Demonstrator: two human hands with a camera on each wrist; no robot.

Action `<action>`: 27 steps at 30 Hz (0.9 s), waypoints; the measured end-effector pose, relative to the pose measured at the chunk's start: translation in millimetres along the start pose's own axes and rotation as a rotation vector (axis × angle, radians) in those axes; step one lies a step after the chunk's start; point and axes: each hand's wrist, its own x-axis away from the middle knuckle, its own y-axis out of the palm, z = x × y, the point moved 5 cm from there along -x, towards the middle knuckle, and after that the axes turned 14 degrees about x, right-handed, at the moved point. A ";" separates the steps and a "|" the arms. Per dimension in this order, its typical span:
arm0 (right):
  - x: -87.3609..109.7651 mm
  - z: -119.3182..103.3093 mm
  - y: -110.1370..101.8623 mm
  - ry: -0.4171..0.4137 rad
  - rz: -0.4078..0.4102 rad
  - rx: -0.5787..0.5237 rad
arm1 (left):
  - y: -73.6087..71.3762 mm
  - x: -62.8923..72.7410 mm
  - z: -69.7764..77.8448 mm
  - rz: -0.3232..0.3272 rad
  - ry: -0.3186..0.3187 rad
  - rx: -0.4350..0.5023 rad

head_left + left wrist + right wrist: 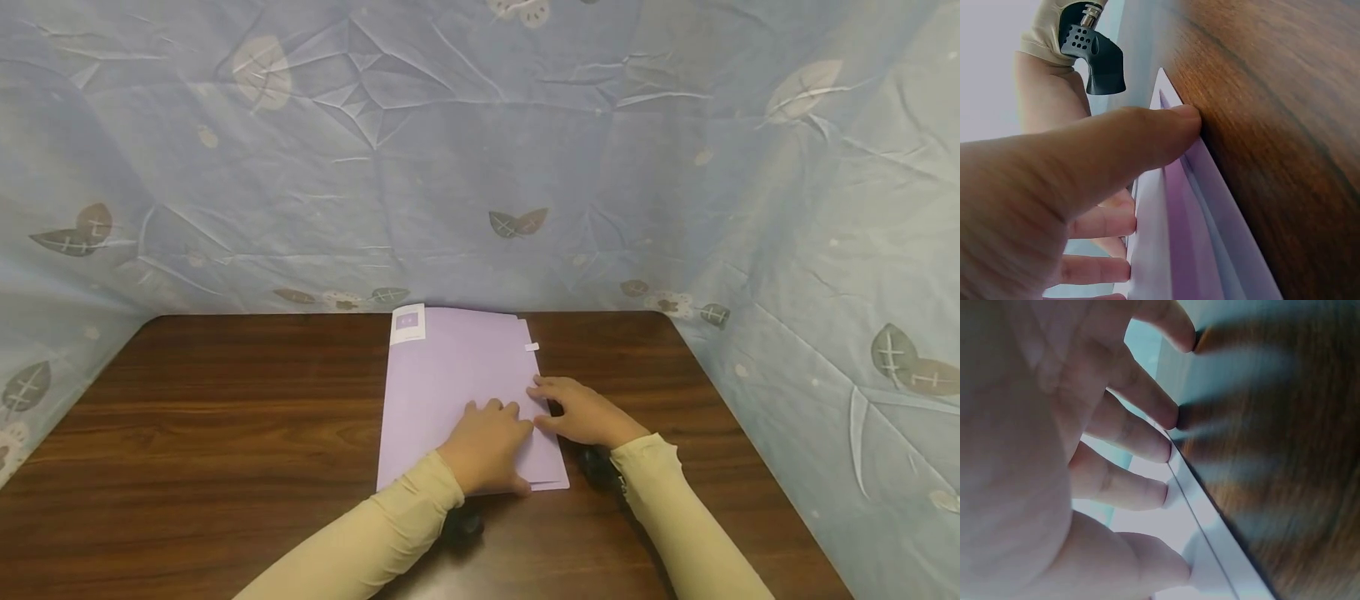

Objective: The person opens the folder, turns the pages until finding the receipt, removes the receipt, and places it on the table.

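Note:
A light purple folder (450,367) lies closed on the table, with a white label (408,324) at its far left corner and a small white tab (532,347) on its right edge. My left hand (487,446) rests on the near right part of the cover, fingers spread. In the left wrist view, its thumb (1147,134) lies across the folder's near edge, where the layers gape slightly. Along the right edge, my right hand (588,412) has its fingers apart, some fingertips (1159,494) over the folder and others reaching past it to the wood.
The dark wood table (247,417) extends on both sides of the folder. Pale blue fabric (450,167) with leaf prints hangs behind the table and along its sides. A black wrist device (463,527) sits under the left wrist, another (596,465) by the right.

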 end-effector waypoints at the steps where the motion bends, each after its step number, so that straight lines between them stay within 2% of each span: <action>1: 0.2 0.0 0.0 0.001 0.001 0.000 | -0.4 0.5 0.2 0.000 0.000 0.004; 7: 0.7 0.7 0.7 0.011 0.010 -0.025 | -2.5 3.1 -1.1 0.011 0.000 0.024; 11: 0.9 3.6 -0.1 0.032 0.009 -0.039 | -5.8 3.5 -0.7 0.029 0.012 0.009; 15: 0.0 4.8 -0.5 0.019 0.005 -0.029 | -9.1 5.0 -0.4 0.057 0.025 -0.018; 27: -1.0 5.1 -1.3 -0.030 0.024 -0.014 | -23.0 11.2 2.7 0.118 0.113 -0.019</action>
